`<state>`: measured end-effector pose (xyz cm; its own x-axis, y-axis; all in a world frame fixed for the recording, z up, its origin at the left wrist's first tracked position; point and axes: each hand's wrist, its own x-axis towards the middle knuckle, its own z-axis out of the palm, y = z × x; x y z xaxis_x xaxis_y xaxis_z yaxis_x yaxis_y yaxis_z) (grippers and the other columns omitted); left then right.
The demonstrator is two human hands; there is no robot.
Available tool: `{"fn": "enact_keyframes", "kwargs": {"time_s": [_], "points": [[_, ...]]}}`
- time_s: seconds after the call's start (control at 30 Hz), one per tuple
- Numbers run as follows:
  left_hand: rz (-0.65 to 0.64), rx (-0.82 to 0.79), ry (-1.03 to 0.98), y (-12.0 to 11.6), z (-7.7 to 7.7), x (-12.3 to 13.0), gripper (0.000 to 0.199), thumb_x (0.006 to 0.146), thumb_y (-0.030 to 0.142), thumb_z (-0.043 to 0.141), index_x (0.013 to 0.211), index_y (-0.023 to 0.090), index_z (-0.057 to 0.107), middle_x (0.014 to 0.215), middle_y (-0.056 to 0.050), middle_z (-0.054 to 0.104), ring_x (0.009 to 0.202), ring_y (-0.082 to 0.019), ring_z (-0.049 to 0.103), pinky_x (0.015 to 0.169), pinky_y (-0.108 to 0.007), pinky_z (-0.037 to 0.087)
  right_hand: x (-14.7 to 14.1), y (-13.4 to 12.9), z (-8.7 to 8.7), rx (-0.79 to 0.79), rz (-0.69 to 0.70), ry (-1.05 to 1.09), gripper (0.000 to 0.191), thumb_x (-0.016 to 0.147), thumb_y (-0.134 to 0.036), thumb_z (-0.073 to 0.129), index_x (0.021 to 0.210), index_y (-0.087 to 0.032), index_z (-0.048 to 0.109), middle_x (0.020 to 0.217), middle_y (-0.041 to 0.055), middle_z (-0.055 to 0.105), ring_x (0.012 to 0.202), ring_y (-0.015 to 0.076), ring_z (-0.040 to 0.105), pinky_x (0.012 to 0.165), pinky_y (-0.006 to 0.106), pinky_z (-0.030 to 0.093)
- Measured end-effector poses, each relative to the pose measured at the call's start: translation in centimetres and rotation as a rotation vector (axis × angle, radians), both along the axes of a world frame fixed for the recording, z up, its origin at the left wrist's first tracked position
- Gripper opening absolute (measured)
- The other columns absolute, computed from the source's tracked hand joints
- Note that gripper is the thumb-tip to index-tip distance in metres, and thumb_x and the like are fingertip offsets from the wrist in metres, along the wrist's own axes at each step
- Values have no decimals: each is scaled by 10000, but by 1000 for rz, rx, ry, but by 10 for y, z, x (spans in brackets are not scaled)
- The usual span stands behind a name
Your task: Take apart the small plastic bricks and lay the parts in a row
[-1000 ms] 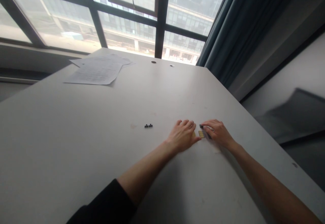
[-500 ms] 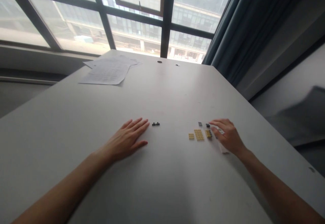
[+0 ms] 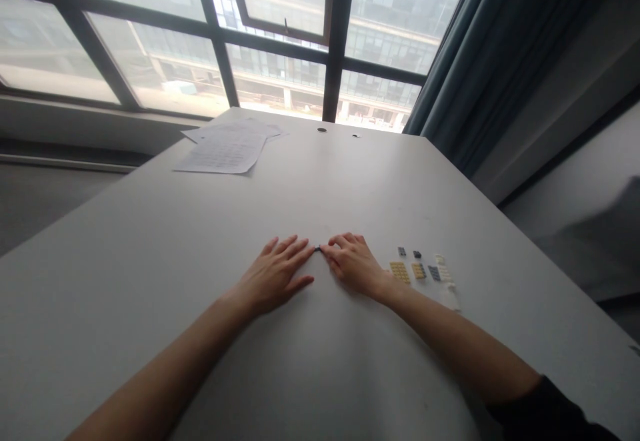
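Note:
My left hand (image 3: 281, 274) lies flat on the white table (image 3: 320, 367), open, with fingers spread and fingertips beside a small black building brick (image 3: 317, 249). From the other side, my right hand (image 3: 354, 265) has its fingers bent and its fingertips closed at the black brick. Most of the brick is hidden by those fingertips. To the right of this hand lie small groups of bricks: a grey one (image 3: 402, 251), a black one (image 3: 417, 254), tan ones (image 3: 400, 272), a tan and dark group (image 3: 419, 271), dark grey ones (image 3: 433, 273) and white ones (image 3: 444, 272).
Loose printed papers (image 3: 223, 154) lie at the table's far left. Two small round fittings, one dark (image 3: 322, 130), sit near the far edge. Beyond are large windows (image 3: 283, 87), with a blue-grey curtain (image 3: 465, 87) on the right.
My right hand has moved left from the brick groups to the black bricks beside my left hand. My left hand stays flat beside them. The view has shifted slightly.

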<state>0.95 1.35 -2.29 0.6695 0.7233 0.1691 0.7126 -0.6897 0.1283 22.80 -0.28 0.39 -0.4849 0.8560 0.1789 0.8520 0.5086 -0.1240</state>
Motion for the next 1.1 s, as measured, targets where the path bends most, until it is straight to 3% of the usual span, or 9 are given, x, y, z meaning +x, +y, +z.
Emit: {"fn": "enact_keyframes", "kwargs": {"time_s": [0.13,0.4,0.53,0.9,1.1], "points": [[-27,15,-12,0,2,22,570,912,539,382,1404,251,386,1443,-94,428,1355,-287,329,1109,-524,212,20,-5,-2,40,-20,-29,297,941,-250,433,1191,-240,594,1152,71,615,1093,231,469,936,394,308],[-176,33,-56,2,1,102,584,907,554,381,1381,213,409,1423,-117,443,1343,-312,338,1103,-527,219,85,-21,4,48,-205,-92,253,918,-224,469,1098,-254,645,1145,68,619,1095,236,474,941,402,303],[-191,22,-73,3,-1,126,569,914,551,364,1378,224,404,1425,-113,438,1347,-310,329,1098,-525,224,104,-26,6,43,-262,-103,246,916,-236,471,1073,-256,660,1154,66,618,1091,240,477,916,401,317],[-180,39,-91,2,-2,134,560,913,545,370,1363,215,417,1405,-128,452,1320,-311,360,1080,-524,243,111,-29,4,50,-277,-69,253,907,-231,486,1091,-257,659,1177,68,616,1105,233,485,927,400,315],[-157,-37,-168,2,2,131,572,909,543,394,1392,236,385,1410,-112,454,1318,-273,376,1089,-480,276,116,-35,3,98,-320,82,288,896,-211,468,1115,-228,654,1165,82,617,1076,239,511,954,417,340]]}}
